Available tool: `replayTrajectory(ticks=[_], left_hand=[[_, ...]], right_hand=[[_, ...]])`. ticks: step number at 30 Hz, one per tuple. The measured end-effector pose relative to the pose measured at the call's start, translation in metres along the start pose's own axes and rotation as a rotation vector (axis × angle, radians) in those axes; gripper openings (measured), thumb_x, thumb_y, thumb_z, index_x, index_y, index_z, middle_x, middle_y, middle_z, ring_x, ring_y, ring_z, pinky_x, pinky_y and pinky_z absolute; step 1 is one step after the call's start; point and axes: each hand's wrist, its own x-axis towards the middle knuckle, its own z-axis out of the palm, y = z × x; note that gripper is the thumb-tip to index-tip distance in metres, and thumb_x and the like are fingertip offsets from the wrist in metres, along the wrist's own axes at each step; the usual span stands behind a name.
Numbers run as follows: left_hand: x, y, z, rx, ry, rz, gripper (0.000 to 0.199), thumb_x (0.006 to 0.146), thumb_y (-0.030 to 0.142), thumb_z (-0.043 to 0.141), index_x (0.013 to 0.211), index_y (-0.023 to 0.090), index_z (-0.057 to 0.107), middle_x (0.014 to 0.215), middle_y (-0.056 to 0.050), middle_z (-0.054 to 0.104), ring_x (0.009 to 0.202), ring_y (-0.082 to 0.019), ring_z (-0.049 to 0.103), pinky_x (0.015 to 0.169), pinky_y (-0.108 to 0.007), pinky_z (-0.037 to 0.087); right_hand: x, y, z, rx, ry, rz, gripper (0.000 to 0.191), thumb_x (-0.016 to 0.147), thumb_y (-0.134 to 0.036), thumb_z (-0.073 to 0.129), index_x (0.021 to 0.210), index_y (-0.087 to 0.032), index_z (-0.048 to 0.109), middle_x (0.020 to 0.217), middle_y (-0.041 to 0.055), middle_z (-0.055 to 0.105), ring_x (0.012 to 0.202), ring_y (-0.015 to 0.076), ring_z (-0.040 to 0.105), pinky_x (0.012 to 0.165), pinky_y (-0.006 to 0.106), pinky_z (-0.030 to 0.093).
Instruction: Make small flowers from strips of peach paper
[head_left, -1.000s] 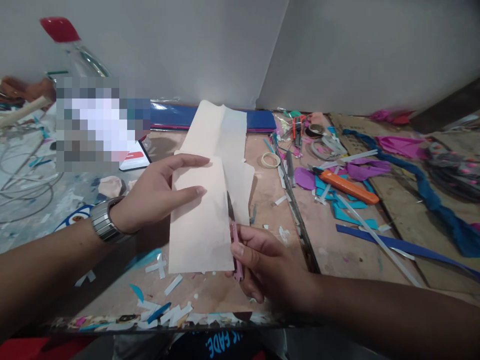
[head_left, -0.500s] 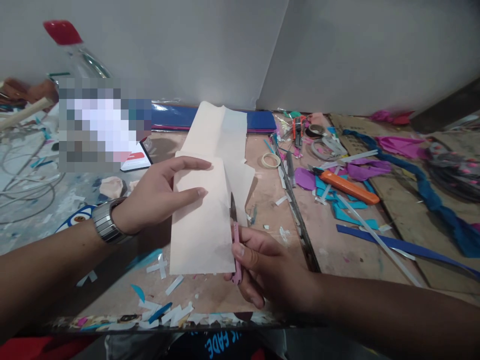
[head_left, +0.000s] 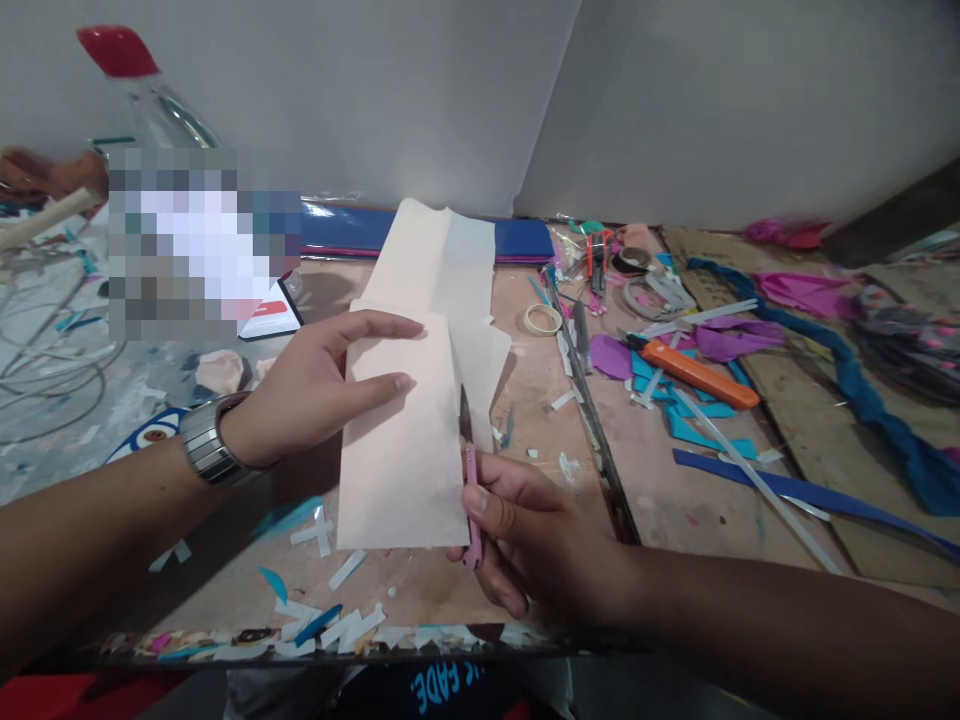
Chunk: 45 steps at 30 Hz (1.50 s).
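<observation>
A pale cream sheet of paper is folded, its near part raised off the table and its far part reaching back over a blue strip. My left hand holds the near part from the left. Its thumb and index finger rest apart on top, while its other fingers are out of sight at the paper's edge. In my right hand are small scissors with pink handles. Their dark blade points away from me along the paper's right edge; the lower blade is hidden.
To the right lie an orange box cutter, a tape roll, a long metal strip and coloured scraps. White and blue cuttings litter the near edge. A phone, partly blurred out, stands at left, before a red-capped bottle.
The view has shifted very slightly. Both hands, the paper and the scissors stay nearly where they were.
</observation>
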Motion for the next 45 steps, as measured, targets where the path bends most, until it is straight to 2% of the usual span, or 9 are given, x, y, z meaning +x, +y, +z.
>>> replayTrajectory(ticks=[16,27,32,39,45], left_hand=[[-0.0004,0.002,0.0004,0.001,-0.001,-0.009,0.04,0.084,0.033,0.081,0.122,0.023,0.076,0.131,-0.007,0.074,0.117,-0.028,0.069,0.108,-0.045,0.053],[-0.0017,0.0025,-0.0003,-0.008,0.0,-0.027,0.041,0.082,0.034,0.082,0.122,0.025,0.077,0.132,-0.007,0.074,0.112,-0.027,0.07,0.102,-0.042,0.057],[-0.0007,0.0013,0.0012,-0.022,0.011,-0.02,0.041,0.084,0.037,0.082,0.123,0.026,0.077,0.134,-0.007,0.073,0.115,-0.028,0.07,0.106,-0.045,0.054],[-0.0006,0.0003,0.0,-0.001,0.019,-0.016,0.041,0.084,0.037,0.082,0.124,0.025,0.076,0.136,-0.007,0.072,0.117,-0.028,0.069,0.109,-0.046,0.053],[-0.0015,0.0018,0.0004,-0.035,0.018,-0.02,0.041,0.085,0.035,0.082,0.124,0.023,0.076,0.133,-0.007,0.073,0.116,-0.027,0.069,0.108,-0.044,0.053]], right_hand=[[-0.0001,-0.0036,0.0019,-0.024,0.005,0.012,0.042,0.092,-0.055,0.076,0.094,-0.017,0.058,0.073,-0.0038,0.067,0.035,0.0026,0.051,0.033,0.014,0.031],[-0.0017,-0.002,0.0013,-0.038,0.012,0.033,0.042,0.095,-0.056,0.071,0.099,-0.018,0.055,0.072,-0.0044,0.065,0.035,0.0025,0.049,0.035,0.015,0.03],[-0.0039,-0.0042,0.0029,-0.032,-0.017,0.031,0.049,0.091,-0.059,0.076,0.108,-0.016,0.057,0.078,-0.0027,0.068,0.037,0.002,0.05,0.036,0.015,0.033],[-0.0037,-0.0048,0.0041,0.01,-0.054,0.02,0.043,0.094,-0.055,0.074,0.104,-0.017,0.057,0.08,-0.0019,0.069,0.036,0.0012,0.051,0.036,0.013,0.035],[-0.003,-0.0059,0.0053,-0.013,-0.022,0.018,0.043,0.093,-0.056,0.075,0.099,-0.017,0.057,0.078,-0.0027,0.068,0.035,0.0015,0.05,0.035,0.013,0.034]])
